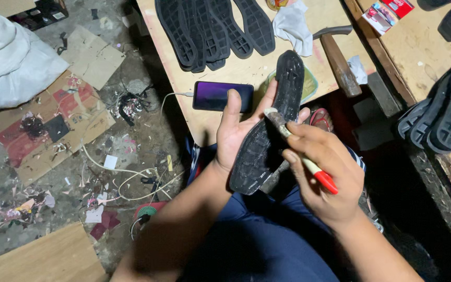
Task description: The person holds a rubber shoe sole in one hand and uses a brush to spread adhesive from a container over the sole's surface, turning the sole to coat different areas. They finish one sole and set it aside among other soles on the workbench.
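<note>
My left hand (234,130) cradles a black rubber shoe sole (267,133) from beneath, tread side up, its toe pointing toward the workbench. My right hand (324,172) grips a small brush with a red and white handle (319,175). The brush's grimy tip (273,116) rests on the middle of the sole. Both hands are over my lap, which is covered by dark blue trousers.
A wooden workbench (199,57) holds a row of black soles (215,28), a smartphone (216,96) on a white cable, a white rag (293,25) and a hammer (337,60). More soles (442,117) lie stacked at right. Cardboard and scraps litter the floor at left.
</note>
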A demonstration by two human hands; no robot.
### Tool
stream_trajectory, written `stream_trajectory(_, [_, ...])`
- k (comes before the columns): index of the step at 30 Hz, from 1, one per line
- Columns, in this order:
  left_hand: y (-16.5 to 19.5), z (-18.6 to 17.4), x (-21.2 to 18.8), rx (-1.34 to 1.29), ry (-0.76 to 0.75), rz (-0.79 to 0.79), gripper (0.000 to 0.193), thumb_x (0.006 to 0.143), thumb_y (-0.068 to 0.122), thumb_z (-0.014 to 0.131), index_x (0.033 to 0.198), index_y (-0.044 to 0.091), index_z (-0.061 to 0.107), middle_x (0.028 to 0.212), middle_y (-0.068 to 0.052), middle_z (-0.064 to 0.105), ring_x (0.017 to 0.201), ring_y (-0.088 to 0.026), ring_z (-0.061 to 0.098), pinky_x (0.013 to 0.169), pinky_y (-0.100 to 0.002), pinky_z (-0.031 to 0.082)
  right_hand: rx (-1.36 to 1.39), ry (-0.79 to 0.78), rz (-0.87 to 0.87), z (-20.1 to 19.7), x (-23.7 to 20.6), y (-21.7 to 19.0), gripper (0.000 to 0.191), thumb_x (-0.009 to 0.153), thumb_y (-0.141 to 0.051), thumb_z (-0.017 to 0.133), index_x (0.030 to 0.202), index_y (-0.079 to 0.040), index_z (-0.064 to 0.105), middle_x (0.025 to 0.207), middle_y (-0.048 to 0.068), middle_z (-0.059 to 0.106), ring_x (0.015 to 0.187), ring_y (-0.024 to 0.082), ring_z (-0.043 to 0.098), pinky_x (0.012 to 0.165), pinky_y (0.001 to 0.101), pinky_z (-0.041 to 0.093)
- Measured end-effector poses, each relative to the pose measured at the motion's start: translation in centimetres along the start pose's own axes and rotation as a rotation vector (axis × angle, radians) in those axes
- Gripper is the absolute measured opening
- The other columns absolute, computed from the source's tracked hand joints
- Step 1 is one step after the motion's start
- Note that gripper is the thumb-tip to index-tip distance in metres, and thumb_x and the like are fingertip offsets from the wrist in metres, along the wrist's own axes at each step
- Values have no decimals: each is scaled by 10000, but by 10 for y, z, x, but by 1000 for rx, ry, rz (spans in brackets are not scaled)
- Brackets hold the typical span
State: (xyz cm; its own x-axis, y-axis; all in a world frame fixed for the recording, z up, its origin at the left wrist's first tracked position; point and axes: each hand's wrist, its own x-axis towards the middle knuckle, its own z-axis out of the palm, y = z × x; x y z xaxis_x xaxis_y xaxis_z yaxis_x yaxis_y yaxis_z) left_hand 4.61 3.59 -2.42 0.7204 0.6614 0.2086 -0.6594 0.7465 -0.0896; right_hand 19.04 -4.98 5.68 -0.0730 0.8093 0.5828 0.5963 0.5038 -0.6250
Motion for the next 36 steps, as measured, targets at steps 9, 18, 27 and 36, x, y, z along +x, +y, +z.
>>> stream_trajectory(9, [11,0,7,58,23,105,830,1054,767,411,1708,281,259,1631,8,434,1502,-290,374,1160,-836,206,651,-467,437,4,-37,-21,385,881,51,747,1255,35,656,1152,186,748,974,244,781,862,314,613])
stream_trajectory(18, [24,1,16,50,-14,181,794,1052,766,424,1660,268,306,1584,12,460,1506,-322,365,1166,-843,217,408,-351,-13,1,-23,-18,283,847,75,701,1118,12,653,1235,226,684,1050,278,751,907,354,619])
stream_trajectory(27, [38,3,-15,27,-107,253,687,1113,740,401,1582,238,382,1587,-70,483,1515,-350,380,1246,-758,195,-69,98,121,-19,8,71,101,1034,-2,739,1114,25,684,1159,158,648,1069,246,638,972,316,519])
stream_trajectory(36, [35,19,-42,78,73,272,964,1021,749,381,1651,27,276,1629,-164,404,1535,-360,326,1242,-749,135,-309,-101,78,36,44,196,188,875,-136,874,1037,-116,780,1349,203,593,1278,391,505,1085,472,395])
